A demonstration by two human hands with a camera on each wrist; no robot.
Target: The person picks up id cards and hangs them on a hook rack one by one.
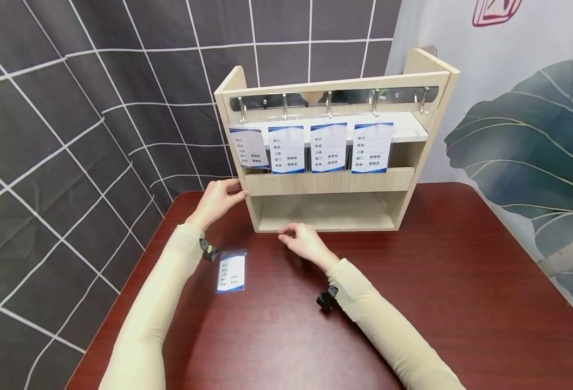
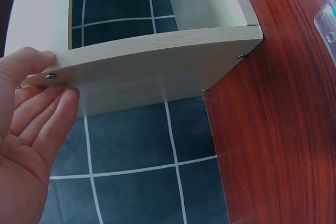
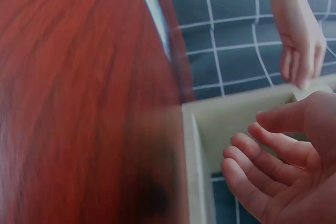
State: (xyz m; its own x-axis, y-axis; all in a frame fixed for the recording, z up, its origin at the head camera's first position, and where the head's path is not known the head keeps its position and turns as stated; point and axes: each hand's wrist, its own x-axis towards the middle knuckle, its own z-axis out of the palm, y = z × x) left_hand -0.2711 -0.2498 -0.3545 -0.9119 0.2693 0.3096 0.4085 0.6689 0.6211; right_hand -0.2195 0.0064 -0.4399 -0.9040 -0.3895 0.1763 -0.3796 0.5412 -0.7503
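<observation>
A pale wooden shelf rack (image 1: 327, 183) stands at the back of the table. My left hand (image 1: 218, 201) holds the front edge of its left side panel, thumb on the edge and fingers against the outer face, as the left wrist view shows. Several badge cards in clear sleeves, one of them a blue-and-white badge card (image 1: 329, 147), hang in a row from the rack's hooks. Another badge card (image 1: 230, 271) lies flat on the table below my left wrist. My right hand (image 1: 307, 244), fingers loosely bent, hovers before the rack's bottom opening and holds nothing.
Above the cards runs a shiny metal strip with several hooks; the rightmost hook (image 1: 424, 100) bears no card. Grey tiled cloth (image 1: 96, 124) hangs behind and to the left. The dark red table (image 1: 462, 281) extends to the right of the rack.
</observation>
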